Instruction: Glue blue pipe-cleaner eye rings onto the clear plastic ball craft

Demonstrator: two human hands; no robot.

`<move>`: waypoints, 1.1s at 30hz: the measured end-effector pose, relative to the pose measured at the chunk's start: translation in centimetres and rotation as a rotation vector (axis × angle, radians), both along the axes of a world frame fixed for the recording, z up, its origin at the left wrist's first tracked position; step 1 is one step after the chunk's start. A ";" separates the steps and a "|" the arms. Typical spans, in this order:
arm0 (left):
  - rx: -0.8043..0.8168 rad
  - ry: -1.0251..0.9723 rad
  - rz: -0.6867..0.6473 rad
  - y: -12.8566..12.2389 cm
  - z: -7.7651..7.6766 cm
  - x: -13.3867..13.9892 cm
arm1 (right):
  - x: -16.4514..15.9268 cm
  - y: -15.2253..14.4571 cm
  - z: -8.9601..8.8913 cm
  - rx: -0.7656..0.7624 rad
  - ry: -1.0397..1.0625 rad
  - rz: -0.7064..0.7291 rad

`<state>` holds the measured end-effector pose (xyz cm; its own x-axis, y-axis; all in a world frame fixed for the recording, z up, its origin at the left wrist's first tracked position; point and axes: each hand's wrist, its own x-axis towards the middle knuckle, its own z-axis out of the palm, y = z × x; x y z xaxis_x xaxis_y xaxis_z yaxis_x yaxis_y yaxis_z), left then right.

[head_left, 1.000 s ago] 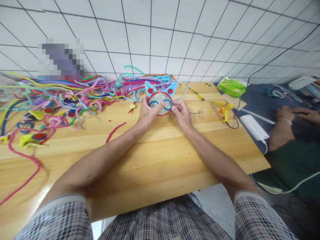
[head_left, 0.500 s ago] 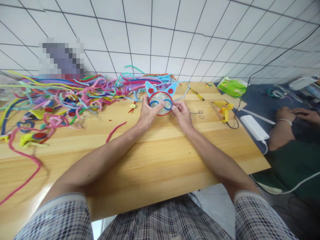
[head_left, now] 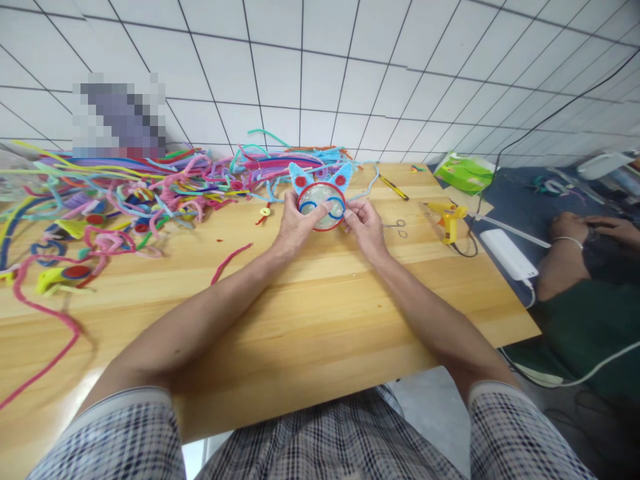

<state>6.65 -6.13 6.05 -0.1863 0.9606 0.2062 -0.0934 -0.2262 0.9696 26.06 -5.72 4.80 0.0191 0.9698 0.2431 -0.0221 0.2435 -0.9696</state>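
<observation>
Between my two hands is a round craft face (head_left: 323, 190) with a red rim, a pale clear-looking middle, blue curled pieces on it and two light-blue pointed ears with red dots. My left hand (head_left: 296, 223) grips its left side, the thumb laid across the front over the blue pieces. At the lower right edge, my right hand (head_left: 364, 223) pinches the rim with bent fingers. The fingers behind the face are hidden. Left of my left hand lies a small yellow button piece with red strands (head_left: 264, 213). Scissors (head_left: 399, 229) rest just right of my right hand.
Tangled pipe cleaners (head_left: 165, 183) cover the table's back left. A red pipe-cleaner strip (head_left: 230, 262) lies nearer. To the right are a yellow utility knife (head_left: 395, 187), a yellow glue gun (head_left: 449, 220) with its cable, and a white power strip (head_left: 509, 255). A co-worker's hands (head_left: 575, 230) are at far right.
Almost nothing differs. Both hands keep the craft face in the same place, and the view has shifted very slightly.
</observation>
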 end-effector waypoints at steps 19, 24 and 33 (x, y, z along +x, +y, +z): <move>-0.218 -0.289 -0.275 0.3 1.4 -0.6 | 0.7 -0.2 3.0 0.032 -0.059 0.123; -0.224 -0.262 -0.381 -0.7 2.9 -0.6 | 0.6 -0.4 3.4 0.030 -0.047 0.121; -0.256 -0.303 -0.401 -0.2 2.3 -0.7 | 0.7 -0.5 3.8 0.027 -0.058 0.150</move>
